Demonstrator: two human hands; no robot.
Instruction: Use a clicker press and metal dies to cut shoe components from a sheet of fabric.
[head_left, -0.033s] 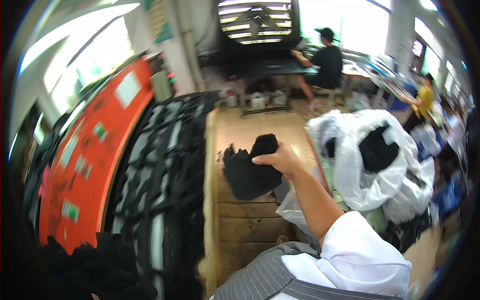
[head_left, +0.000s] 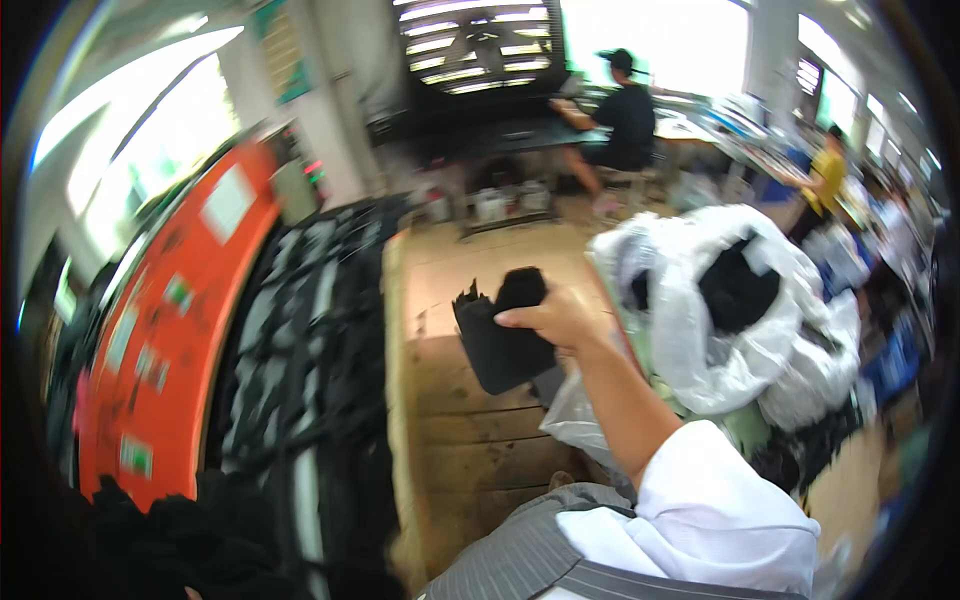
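Note:
A stack of black cut fabric pieces (head_left: 505, 352) with a ragged left edge is pinched in my right hand (head_left: 562, 318). The thumb lies across its face, and the fingers behind are hidden. My right arm is stretched out over the aisle between the table and the white bag. At the lower left a dark bundle of black fabric pieces (head_left: 190, 535) rises close to me. Only a sliver of my left hand (head_left: 192, 593) shows under it, at the picture's lower edge, and the bundle appears to rest in its grip.
Strips of black and grey fabric (head_left: 290, 350) cover the table on my left, beside an orange board (head_left: 175, 330). White plastic bags (head_left: 690, 350) with black cloth stand to the right. Beyond are a seated person (head_left: 628, 120), a fan (head_left: 478, 45) and a person in yellow (head_left: 826, 175).
The surroundings have shifted left and slightly up in the picture as my view turns. My right hand with the black pieces has moved slightly left; the piece now looks narrower.

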